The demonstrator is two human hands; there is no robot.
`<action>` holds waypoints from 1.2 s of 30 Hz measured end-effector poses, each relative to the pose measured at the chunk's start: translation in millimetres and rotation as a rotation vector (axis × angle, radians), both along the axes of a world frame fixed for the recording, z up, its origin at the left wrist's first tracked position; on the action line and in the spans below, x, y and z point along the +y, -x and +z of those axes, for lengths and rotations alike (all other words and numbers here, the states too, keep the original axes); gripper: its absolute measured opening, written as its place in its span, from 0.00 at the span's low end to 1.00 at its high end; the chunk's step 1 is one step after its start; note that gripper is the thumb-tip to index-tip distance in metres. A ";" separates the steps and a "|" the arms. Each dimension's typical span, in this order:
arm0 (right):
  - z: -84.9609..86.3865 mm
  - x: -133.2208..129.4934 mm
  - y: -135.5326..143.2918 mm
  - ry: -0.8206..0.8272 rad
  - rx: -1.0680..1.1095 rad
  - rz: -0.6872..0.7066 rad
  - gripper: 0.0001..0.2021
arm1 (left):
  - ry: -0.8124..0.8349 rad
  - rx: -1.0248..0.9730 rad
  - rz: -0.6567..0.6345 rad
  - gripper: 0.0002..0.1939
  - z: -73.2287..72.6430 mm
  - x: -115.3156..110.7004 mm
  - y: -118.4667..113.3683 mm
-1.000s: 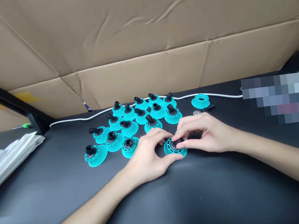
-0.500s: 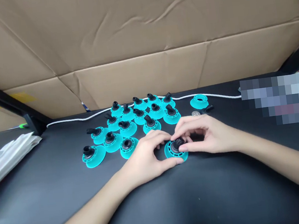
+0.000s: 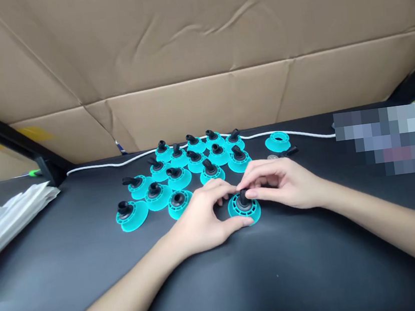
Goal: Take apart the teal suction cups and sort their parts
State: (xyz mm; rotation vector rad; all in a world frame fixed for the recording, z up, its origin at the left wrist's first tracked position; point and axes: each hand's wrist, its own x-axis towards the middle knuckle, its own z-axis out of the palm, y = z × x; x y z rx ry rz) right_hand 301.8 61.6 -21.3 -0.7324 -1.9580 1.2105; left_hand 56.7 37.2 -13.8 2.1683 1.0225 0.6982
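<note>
A turquoise ring-shaped base (image 3: 254, 214) lies on the dark tabletop in front of me, with a black nozzle (image 3: 243, 199) standing at its centre. My left hand (image 3: 209, 218) curves round the base's left side, its thumb on the near rim and its fingers at the far side. The thumb and fingers of my right hand (image 3: 281, 182) pinch the nozzle's top. Behind and to the left, several turquoise bases (image 3: 134, 217) with black nozzles stand in a cluster. At the right back sits a turquoise base (image 3: 277, 143) with an open centre, near a loose black nozzle (image 3: 290, 151).
A small round metal piece (image 3: 273, 157) lies beside the loose nozzle. A white cable (image 3: 110, 165) runs along the back, before a cardboard wall (image 3: 201, 106). White packets (image 3: 18, 214) are stacked at the left. A blurred patch covers the right back.
The black nozzle in my right fingers has turned and now looks more upright. My right hand has shifted slightly up and left; my left hand still holds the base.
</note>
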 end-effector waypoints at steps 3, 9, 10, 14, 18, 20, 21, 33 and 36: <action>0.1 -3.4 1.6 -0.089 -0.049 -0.038 0.09 | -0.021 -0.006 0.037 0.18 -1.8 -0.2 -0.4; 1.5 -17.5 15.0 -0.305 -0.190 -0.293 0.12 | -0.055 -0.023 0.109 0.19 -7.9 -1.2 -5.4; 1.9 -18.9 17.2 -0.318 -0.190 -0.314 0.11 | -0.054 -0.026 0.122 0.19 -8.4 -1.1 -6.1; 4.8 -22.5 22.9 -0.332 -0.193 -0.324 0.08 | -0.038 -0.049 0.161 0.19 -8.6 -1.0 -7.6; 7.2 -24.0 23.9 -0.351 -0.192 -0.296 0.09 | -0.016 -0.056 0.194 0.19 -8.0 -1.9 -7.4; 7.8 -23.5 22.0 -0.367 -0.196 -0.257 0.11 | -0.012 -0.055 0.192 0.18 -7.9 -1.9 -7.0; 8.1 -23.1 20.6 -0.381 -0.195 -0.230 0.12 | -0.013 -0.055 0.185 0.18 -7.8 -1.7 -6.7; 4.0 -20.4 19.0 -0.526 -0.230 -0.176 0.12 | 0.034 -0.053 0.163 0.19 -4.0 1.1 -3.7; 4.6 -18.3 15.4 -0.528 -0.247 -0.089 0.12 | 0.022 -0.040 0.153 0.17 -3.7 1.5 -4.1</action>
